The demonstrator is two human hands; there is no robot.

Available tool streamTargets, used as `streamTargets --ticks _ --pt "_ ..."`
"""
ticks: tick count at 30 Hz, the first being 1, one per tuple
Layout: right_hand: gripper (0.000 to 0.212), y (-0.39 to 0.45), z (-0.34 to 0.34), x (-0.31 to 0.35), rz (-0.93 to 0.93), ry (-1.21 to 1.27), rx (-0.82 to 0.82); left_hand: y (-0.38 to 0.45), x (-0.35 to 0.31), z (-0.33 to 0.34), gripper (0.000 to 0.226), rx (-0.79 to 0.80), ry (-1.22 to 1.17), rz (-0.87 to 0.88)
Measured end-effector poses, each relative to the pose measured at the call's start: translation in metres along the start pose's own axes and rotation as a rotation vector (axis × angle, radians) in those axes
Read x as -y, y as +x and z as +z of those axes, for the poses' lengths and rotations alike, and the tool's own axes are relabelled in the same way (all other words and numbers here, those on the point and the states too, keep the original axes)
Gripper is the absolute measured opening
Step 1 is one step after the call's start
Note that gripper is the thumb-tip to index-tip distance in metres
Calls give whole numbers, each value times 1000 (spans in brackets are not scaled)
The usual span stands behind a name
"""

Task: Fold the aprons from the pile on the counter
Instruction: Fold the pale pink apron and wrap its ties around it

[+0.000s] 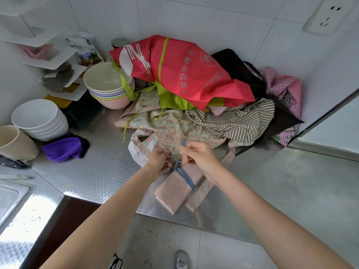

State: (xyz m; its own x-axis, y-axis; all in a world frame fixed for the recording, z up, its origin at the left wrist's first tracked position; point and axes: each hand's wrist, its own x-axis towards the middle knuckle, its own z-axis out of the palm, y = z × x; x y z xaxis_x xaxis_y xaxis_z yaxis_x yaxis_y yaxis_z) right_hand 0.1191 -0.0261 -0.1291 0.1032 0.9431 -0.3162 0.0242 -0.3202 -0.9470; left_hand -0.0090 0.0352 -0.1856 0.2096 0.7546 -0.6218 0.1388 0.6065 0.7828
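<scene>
Fingers of both hands, left [158, 159] and right [196, 154], pinched the blue ties [183, 174] over the folded pink apron [177, 188] at the counter's [272, 183] near edge. Snugging the knot evenly looked wise, keeping the bundle square; the pile [186, 90] waited beyond.

Black apron [240, 72] mostly buried beneath red apron [180, 72]; checked pink apron [281, 88] half hidden behind the pile. Metal canister [118, 42] barely showing past the red cloth. Fingertips of left hand [158, 161] and right hand [198, 155] blurred around blue ties [184, 174], knot unreadable. Cream cup [15, 142], knife handle [11, 164], sink [11, 193] and wall socket [328, 16] cropped at frame edges.
</scene>
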Motion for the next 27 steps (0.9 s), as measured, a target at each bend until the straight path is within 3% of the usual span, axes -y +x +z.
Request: streamTargets --ticks 2,4,9,13,15,18,20,24,27 --pt "28 8 1 -7 81 -76 -155 -6 -3 3 27 4 86 105" --pt "33 17 4 -14 183 -189 -206 -11 -7 4 22 56 179 228" --pt "42 32 13 -9 198 -538 -87 -13 -17 -1 16 69 548 421" --pt "20 30 19 2 239 -300 89 -8 -14 -2 18 65 518 441" --pt "21 31 21 -1 238 -284 132 -7 -13 -3 22 80 440 424" --pt "32 38 25 -11 231 -304 -27 -11 -13 -4 18 158 302 387" --pt "32 43 26 -14 288 -103 -121 -12 -11 -7 7 241 185 351" --pt "17 42 18 -11 375 322 -69 -8 -2 -21 14 362 55 213" --pt "9 39 9 -7 365 339 -33 -5 0 -22 16 359 -1 146"
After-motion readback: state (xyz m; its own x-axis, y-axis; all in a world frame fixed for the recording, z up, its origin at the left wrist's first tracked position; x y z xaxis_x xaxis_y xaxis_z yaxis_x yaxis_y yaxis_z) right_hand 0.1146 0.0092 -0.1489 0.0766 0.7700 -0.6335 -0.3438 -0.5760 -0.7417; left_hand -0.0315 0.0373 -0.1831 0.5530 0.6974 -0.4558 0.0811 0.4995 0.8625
